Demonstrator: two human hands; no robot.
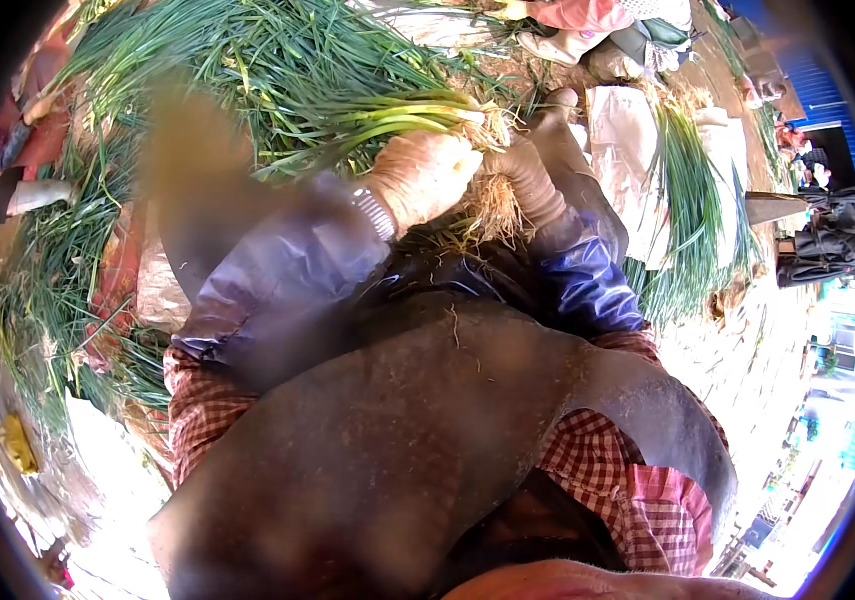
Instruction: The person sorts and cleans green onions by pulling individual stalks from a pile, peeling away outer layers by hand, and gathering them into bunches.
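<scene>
Green leaves (297,60) crowd your eleven o'clock; pale ground (722,375) spreads at four. Your left hand (422,178) curls shut beside thin green-white onions (412,112) (stringy tan roots!); your right hand's (527,180) grip, I can't tell.

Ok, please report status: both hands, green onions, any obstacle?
Left hand and right hand close together at onion roots; exact grip unclear. Green onion bunch just beyond left hand. Nothing visibly blocking.

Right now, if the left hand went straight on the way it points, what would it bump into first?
Most likely the pale roots right beside the left hand, then the right hand. They crowd together in this view, so the order in depth is unclear.
</scene>
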